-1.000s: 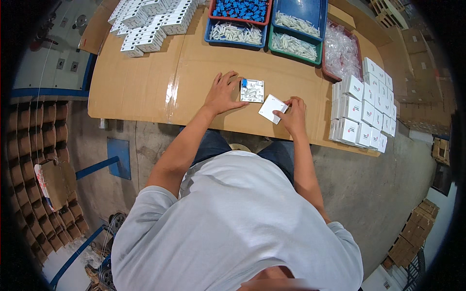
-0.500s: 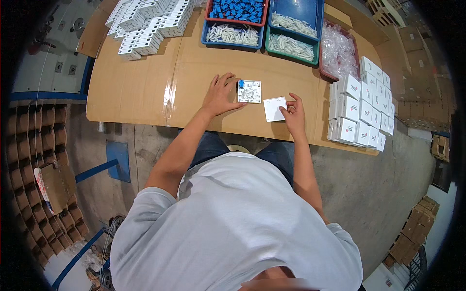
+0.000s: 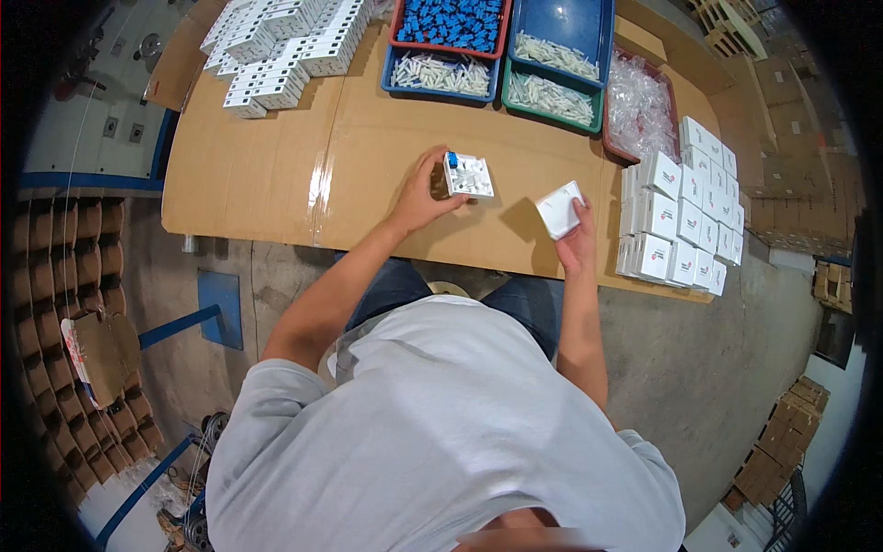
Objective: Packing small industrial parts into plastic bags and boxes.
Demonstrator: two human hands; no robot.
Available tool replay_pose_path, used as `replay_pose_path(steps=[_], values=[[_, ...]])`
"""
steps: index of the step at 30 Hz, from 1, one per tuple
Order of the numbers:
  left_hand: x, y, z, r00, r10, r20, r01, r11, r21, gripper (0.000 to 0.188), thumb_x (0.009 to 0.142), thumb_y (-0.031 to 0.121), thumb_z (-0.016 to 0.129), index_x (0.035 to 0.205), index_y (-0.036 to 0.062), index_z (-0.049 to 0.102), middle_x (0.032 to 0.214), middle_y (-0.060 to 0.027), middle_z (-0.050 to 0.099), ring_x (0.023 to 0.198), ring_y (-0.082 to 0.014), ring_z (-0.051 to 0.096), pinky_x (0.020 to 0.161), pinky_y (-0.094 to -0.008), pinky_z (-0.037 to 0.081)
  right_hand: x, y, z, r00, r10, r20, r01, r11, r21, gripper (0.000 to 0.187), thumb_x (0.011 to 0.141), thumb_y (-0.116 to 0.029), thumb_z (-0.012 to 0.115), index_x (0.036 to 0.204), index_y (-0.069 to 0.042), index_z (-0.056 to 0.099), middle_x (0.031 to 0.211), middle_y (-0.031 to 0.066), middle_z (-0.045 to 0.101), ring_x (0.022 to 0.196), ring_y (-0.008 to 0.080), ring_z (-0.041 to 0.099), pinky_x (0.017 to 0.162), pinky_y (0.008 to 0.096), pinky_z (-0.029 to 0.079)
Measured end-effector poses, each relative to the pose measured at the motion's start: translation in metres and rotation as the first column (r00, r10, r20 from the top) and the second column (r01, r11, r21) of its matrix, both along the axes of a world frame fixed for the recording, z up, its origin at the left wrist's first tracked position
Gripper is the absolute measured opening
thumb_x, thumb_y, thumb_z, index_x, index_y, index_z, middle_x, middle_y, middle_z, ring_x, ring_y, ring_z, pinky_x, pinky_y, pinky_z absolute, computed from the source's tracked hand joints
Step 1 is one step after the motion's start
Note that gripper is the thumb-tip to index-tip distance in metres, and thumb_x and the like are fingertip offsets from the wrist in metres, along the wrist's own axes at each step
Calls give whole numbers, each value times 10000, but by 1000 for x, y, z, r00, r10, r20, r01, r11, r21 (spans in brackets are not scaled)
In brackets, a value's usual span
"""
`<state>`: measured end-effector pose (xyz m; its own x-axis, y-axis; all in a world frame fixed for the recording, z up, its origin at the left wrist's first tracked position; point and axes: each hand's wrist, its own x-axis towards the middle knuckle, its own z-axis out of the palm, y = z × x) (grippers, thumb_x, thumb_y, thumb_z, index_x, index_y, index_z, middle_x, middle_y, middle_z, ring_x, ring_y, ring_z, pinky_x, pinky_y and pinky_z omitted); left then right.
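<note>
My left hand [image 3: 427, 195] grips the left side of a small open white box [image 3: 470, 178], tilted up at its left edge. Inside it are a blue piece [image 3: 452, 160] in the far left corner and whitish contents too small to make out. To the right, my right hand [image 3: 579, 237] holds a square white lid [image 3: 559, 211] by its right edge, thumb on top. The lid is raised above the cardboard-covered table and casts a shadow to its left. A gap of table separates the lid from the box.
White boxes [image 3: 679, 216] are stacked at the right edge, more [image 3: 267, 90] at the far left. Along the back stand a red tray [image 3: 396, 35] of blue pieces, a blue tray [image 3: 387, 85] and a green tray [image 3: 552, 121] of white pieces, and a red tray [image 3: 635, 153] of clear bags.
My left hand has closed on the open box and tipped it up from the table. My right hand has picked up the lid and drawn it slightly right and nearer.
</note>
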<state>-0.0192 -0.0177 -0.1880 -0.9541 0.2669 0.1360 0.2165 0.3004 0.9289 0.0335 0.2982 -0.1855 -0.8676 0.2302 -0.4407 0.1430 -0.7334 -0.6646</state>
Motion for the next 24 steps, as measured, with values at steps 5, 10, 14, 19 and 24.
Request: replay_pose_path(steps=[5,10,14,19,24], values=[[18,23,23,831,-279,481,-275,545,792,665,963,225,575,1558,75,321,1406,-173,558,1269,-300,584,1093,-424,459,-5,39,-18,1000,-17,-20,12,979,-203,406,965,-207,678,1317,-49,552,1205,102,672,1089,258,666,949,398,554],[30,28,79,768,-440,465,-364,296,883,623,1000,390,448,1540,95,348,1413,-182,553,1230,-368,604,1067,-495,459,-14,-8,46,987,68,-143,-108,948,-299,412,969,-160,630,1346,-26,530,1293,127,635,1158,284,644,1003,431,537],[23,21,76,681,-529,507,-390,324,862,646,1011,510,413,1529,129,353,1443,-152,537,1177,-365,635,998,-499,499,-24,-29,74,959,238,-154,-247,968,-43,456,934,-78,624,1368,-10,501,1314,132,610,1180,290,631,1029,452,523],[24,19,76,678,-475,560,-424,369,827,688,1000,628,392,1510,167,386,1458,-132,522,1145,-361,648,921,-480,534,-35,-33,67,954,296,-53,-281,940,191,434,926,-45,649,1339,-21,517,1260,96,636,1160,244,639,1004,396,535],[27,19,77,666,-578,471,-396,262,880,655,1002,646,363,1490,211,409,1458,-137,519,1138,-361,651,893,-491,547,-26,-27,63,981,190,-47,-186,979,82,406,933,-53,663,1319,-62,539,1213,71,663,1108,215,661,979,385,551]])
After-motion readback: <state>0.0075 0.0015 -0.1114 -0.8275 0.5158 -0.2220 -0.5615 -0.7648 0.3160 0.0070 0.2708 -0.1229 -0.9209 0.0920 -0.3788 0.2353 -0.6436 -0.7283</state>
